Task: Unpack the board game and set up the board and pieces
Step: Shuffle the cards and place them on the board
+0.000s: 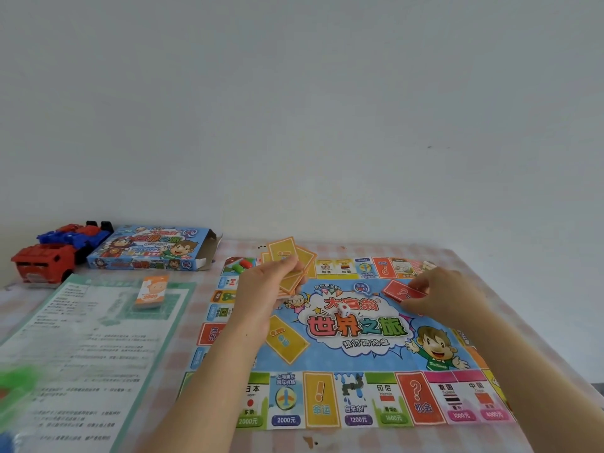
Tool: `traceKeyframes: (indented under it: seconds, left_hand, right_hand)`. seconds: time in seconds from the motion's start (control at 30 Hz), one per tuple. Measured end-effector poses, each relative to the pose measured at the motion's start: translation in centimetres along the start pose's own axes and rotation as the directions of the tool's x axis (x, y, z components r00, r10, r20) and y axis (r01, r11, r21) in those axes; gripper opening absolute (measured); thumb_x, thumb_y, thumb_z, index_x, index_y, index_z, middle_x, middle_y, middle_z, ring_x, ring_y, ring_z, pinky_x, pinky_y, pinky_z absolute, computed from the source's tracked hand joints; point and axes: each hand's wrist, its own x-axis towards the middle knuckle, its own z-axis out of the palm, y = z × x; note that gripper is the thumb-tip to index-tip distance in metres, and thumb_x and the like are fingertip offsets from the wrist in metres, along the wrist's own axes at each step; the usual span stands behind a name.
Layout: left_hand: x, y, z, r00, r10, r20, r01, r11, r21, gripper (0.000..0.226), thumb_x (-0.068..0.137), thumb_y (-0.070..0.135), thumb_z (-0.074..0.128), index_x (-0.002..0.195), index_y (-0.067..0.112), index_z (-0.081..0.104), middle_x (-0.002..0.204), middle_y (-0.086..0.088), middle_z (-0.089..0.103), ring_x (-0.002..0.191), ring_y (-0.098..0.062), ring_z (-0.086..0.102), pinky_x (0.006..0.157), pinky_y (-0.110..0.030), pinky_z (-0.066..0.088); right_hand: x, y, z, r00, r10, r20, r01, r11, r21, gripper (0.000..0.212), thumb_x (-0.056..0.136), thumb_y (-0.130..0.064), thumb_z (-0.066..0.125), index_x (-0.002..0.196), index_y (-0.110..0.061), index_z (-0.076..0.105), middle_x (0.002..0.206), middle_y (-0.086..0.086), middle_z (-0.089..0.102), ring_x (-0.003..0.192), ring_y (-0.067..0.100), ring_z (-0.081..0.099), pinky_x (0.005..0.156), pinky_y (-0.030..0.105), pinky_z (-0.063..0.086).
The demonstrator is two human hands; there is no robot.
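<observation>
The paper game board (356, 351) lies unfolded on the table, its colourful squares around a blue centre. My left hand (264, 289) holds a fan of yellow cards (289, 259) above the board's far left part. My right hand (447, 295) pinches a stack of red question-mark cards (400, 291) resting on the board's upper right centre. A white die (343, 310) sits near the middle of the board. Green and red playing pieces (242, 265) lie at the far left corner. The opened game box (153, 248) is at the back left.
A green-bordered rule sheet (88, 348) lies left of the board with a small orange stack of play money (152, 292) on it. A red and blue toy truck (55, 253) stands at the far left by the wall. A blurred green object (16, 384) is at the left edge.
</observation>
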Motion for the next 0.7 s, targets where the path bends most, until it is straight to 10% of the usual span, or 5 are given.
traceKeyframes:
  seconds: [0.47,0.7]
  left_hand:
    - [0.2,0.1,-0.1,1.0,0.003,-0.01,-0.003,1.0,-0.013,0.013,0.085,0.015,0.066,0.076,0.01,0.074,0.08,-0.012,0.074,0.077,-0.025,0.067,0.078,-0.038,0.054]
    - [0.2,0.1,0.0,0.999,0.041,0.033,-0.042,0.999,0.031,0.02,0.087,-0.003,0.058,0.097,0.013,0.067,0.097,-0.012,0.072,0.077,-0.02,0.072,0.069,-0.03,0.058]
  right_hand:
    - [0.2,0.1,-0.4,0.998,0.017,0.062,-0.021,0.998,0.067,0.062,0.07,-0.051,0.076,0.12,-0.016,0.065,0.111,0.001,0.068,0.091,0.016,0.061,0.082,0.03,0.052]
    - [-2.1,-6.0,-2.1,0.957,-0.044,-0.285,0.173,0.877,0.448,0.028,0.083,-0.041,0.066,0.1,-0.019,0.074,0.088,-0.007,0.072,0.07,0.006,0.06,0.065,0.022,0.046]
